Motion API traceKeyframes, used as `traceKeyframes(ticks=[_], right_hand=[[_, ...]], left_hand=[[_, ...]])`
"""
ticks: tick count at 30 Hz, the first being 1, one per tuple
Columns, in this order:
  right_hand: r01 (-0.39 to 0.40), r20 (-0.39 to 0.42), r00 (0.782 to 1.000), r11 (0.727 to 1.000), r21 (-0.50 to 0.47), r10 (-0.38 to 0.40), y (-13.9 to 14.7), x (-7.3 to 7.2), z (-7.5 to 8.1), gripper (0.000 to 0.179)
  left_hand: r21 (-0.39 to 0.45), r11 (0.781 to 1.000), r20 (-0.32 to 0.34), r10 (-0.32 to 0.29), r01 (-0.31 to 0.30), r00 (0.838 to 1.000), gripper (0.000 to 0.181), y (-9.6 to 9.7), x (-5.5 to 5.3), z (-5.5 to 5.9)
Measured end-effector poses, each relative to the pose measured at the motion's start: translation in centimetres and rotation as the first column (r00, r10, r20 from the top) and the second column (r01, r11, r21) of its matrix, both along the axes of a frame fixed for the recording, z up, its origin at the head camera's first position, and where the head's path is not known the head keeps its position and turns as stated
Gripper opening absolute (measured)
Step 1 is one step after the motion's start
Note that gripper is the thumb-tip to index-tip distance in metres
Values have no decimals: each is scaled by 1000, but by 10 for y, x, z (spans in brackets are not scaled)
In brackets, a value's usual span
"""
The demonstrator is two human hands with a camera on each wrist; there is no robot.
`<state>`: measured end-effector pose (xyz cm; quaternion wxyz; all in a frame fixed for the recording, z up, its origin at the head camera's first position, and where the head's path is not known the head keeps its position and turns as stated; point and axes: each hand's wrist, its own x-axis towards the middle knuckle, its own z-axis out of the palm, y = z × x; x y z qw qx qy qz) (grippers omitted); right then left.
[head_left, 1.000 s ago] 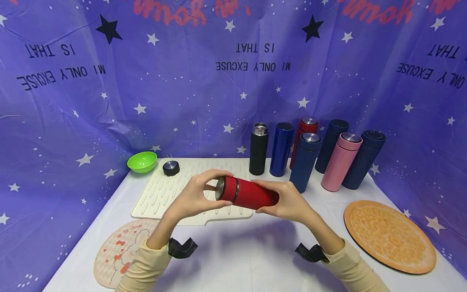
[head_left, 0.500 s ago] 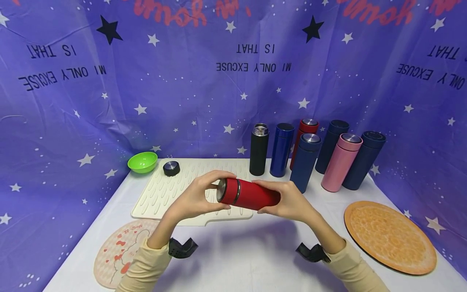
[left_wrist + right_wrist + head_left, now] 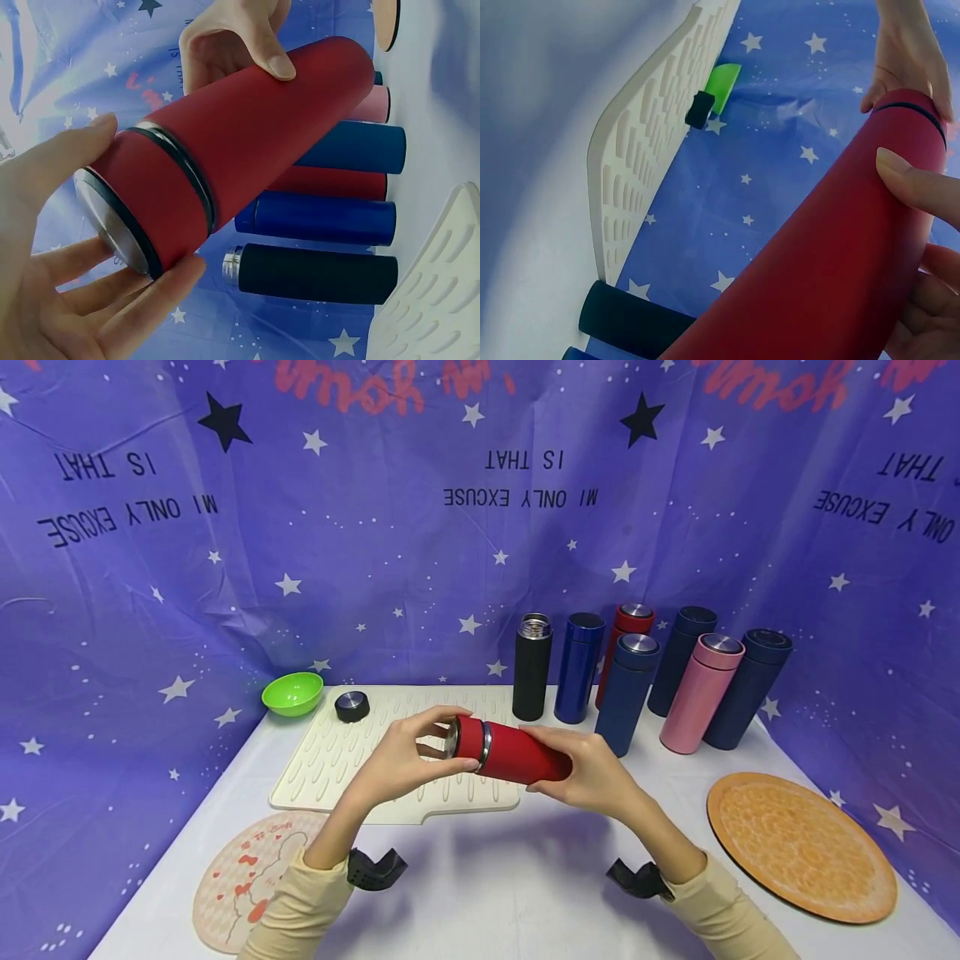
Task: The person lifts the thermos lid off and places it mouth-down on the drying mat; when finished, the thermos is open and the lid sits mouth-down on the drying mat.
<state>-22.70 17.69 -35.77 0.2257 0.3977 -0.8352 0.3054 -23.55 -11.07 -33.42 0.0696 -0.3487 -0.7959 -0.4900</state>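
A red thermos (image 3: 525,753) is held in the air, tilted on its side above the front of the ribbed mat. Its lid (image 3: 142,184), red with a silver top, points left, and a dark, shiny ring shows between lid and body. My left hand (image 3: 397,762) grips the lid, thumb on one side and fingertips on the other. Around the body, toward the base, curls my right hand (image 3: 581,766). In the right wrist view the thermos (image 3: 817,247) runs from the lower edge up to the left hand at the lid.
Behind stand an uncapped black thermos (image 3: 531,672), several blue ones and a pink thermos (image 3: 702,693). A black lid (image 3: 352,706) lies on the cream mat (image 3: 330,768), beside a green bowl (image 3: 293,695). Round mats lie front left (image 3: 240,877) and right (image 3: 802,847).
The left thumb and fingers have shifted upward around the lid, and the thermos has risen slightly at its lid end. The right hand keeps its hold on the body.
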Motion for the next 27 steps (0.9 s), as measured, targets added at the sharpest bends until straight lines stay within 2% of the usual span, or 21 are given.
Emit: traceKeyframes(ticks=[3, 7, 10, 11, 12, 14, 18, 20, 24, 27], right_hand=[[4, -2, 1000, 1000, -6, -4, 1, -1, 0, 72], [-1, 33, 999, 1000, -20, 2, 4, -2, -1, 73], [-3, 52, 999, 1000, -28, 5, 5, -3, -2, 73], [-3, 58, 998, 1000, -29, 4, 5, -4, -2, 73], [0, 57, 998, 1000, -26, 1, 5, -4, -3, 73], [6, 50, 999, 1000, -21, -5, 5, -4, -4, 72], [7, 13, 1000, 1000, -15, -7, 4, -5, -5, 72], [11, -5, 1000, 1000, -17, -11, 3, -6, -5, 72], [22, -22, 999, 999, -29, -23, 2, -8, -8, 72], [31, -13, 999, 999, -44, -31, 1, -10, -10, 72]], left_hand=[[-28, 998, -64, -61, 59, 996, 66, -2, -3, -1], [-41, 984, -171, -176, 171, 969, 69, 0, 8, 13], [-30, 978, -215, -209, 208, 954, 67, 3, 16, 24], [-29, 977, -225, -213, 212, 951, 66, 3, 15, 23], [-30, 977, -233, -211, 209, 949, 66, 2, 15, 23], [-25, 983, -223, -183, 182, 957, 66, 2, 10, 17], [-2, 995, -138, -97, 98, 986, 68, -1, -2, 4], [14, 998, -95, -60, 62, 994, 69, -3, -6, 0], [42, 999, -65, -22, 25, 998, 69, -7, -7, -1], [48, 999, -76, 4, 0, 997, 70, -11, -6, 2]])
